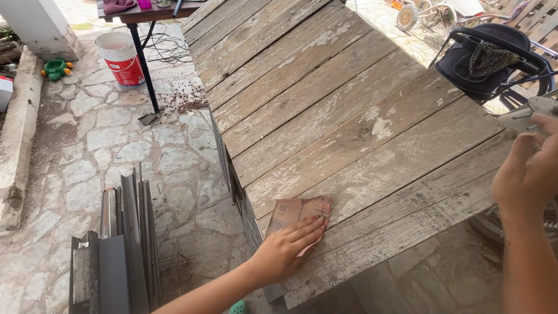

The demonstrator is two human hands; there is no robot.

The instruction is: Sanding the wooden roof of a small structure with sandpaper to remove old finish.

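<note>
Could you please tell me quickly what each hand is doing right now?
Left hand: open, flat on the sandpaper.
Right hand: closed on a pale tool.

One head-worn camera looks steeply down from close above the near edge of a plank tabletop (349,116), tilted, facing far-left across it; stone floor (104,134) fills the left.

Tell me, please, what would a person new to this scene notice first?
First, the big weathered grey plank tabletop with flaking white paint filling the middle. Near its lower edge, the left hand presses a reddish-brown sheet of sandpaper flat on the wood. At far right, the raised right hand holds a pale object, cut off by the frame.
</note>
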